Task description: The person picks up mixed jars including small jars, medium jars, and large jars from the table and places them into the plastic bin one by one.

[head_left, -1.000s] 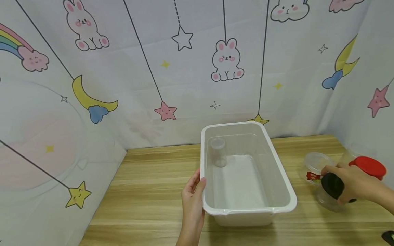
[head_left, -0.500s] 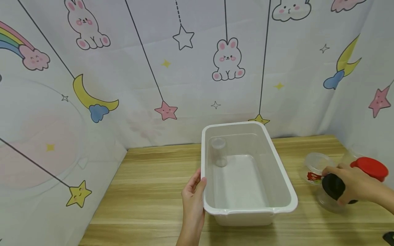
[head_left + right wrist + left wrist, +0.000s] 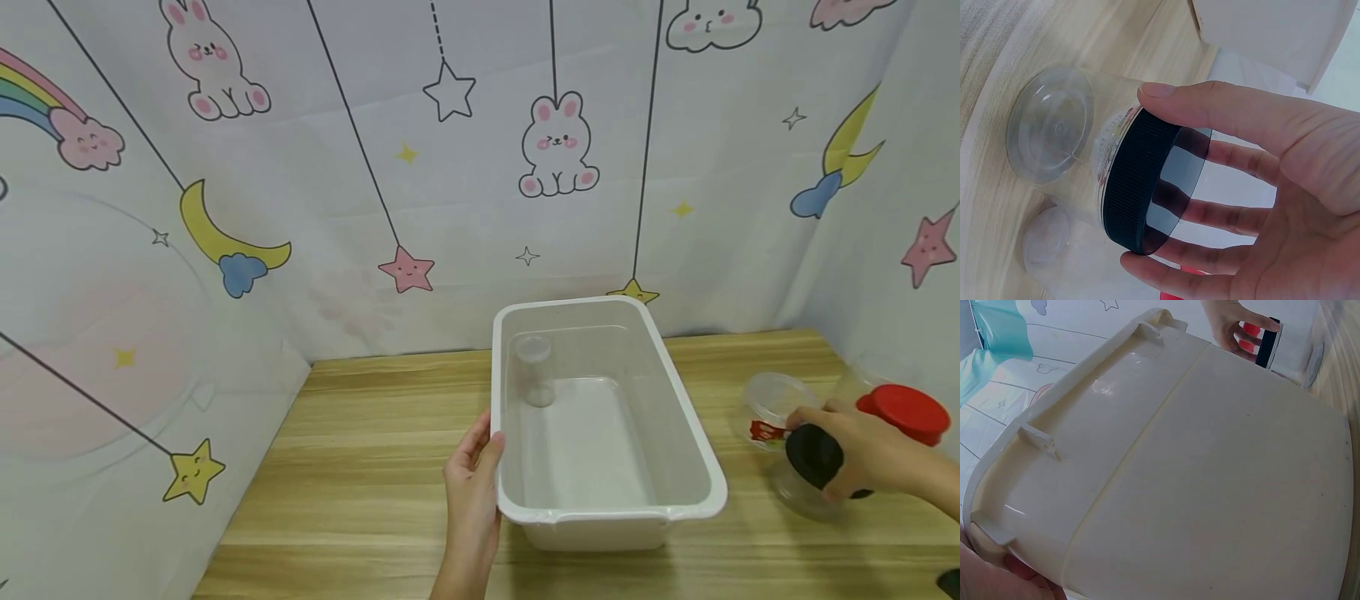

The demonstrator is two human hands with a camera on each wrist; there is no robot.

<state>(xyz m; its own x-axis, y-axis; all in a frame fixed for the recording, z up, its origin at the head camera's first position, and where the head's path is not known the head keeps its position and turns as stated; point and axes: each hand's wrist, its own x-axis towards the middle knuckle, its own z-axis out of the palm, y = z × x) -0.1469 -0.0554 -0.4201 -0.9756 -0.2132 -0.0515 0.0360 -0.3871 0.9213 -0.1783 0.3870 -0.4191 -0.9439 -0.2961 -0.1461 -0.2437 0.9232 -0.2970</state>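
Observation:
A white plastic storage bin (image 3: 611,518) stands on the wooden table in the head view. My left hand (image 3: 472,479) holds its left rim, thumb at the edge and fingers along the outside. Inside, a small clear jar (image 3: 536,375) stands upright at the back left. To the right of the bin, my right hand (image 3: 862,450) grips a clear plastic jar (image 3: 1054,128) by its black screw lid (image 3: 1132,181). The right wrist view has the thumb on one side of that lid and the fingertips round the other. The jar stands upright, its base at the tabletop.
Beyond my right hand stand a clear tub with a translucent lid (image 3: 780,393) and a red-lidded jar (image 3: 909,412). A dark object (image 3: 951,582) pokes in at the bottom right corner. Printed fabric walls (image 3: 337,167) border the table (image 3: 360,467) at the back and sides.
The head view has turned very slightly left, so everything sits a little further right. Both hands keep the same holds, and neither the bin nor the jar has visibly moved.

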